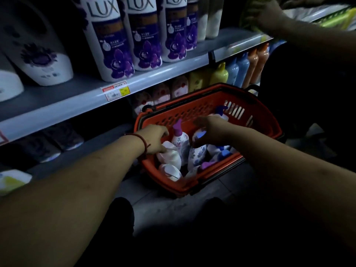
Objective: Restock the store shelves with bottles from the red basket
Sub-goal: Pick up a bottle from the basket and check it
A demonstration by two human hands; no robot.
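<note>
A red basket [256,120] sits on the floor in front of the shelves and holds several pump bottles. My left hand [154,138] reaches into its left side, its fingers curled onto a white and pink bottle [170,155]. A white bottle with a purple pump [180,137] stands between my hands. My right hand [210,130] is closed over the top of a white bottle with blue flowers [196,154]. More bottles with blue pumps [221,112] lie at the basket's far and right side.
Tall white and purple LUX bottles [111,45] stand on the grey shelf [154,74] above. Coloured bottles [240,68] fill the lower shelf behind the basket. Another person's arm [289,26] reaches onto the upper right shelf. The scene is dim.
</note>
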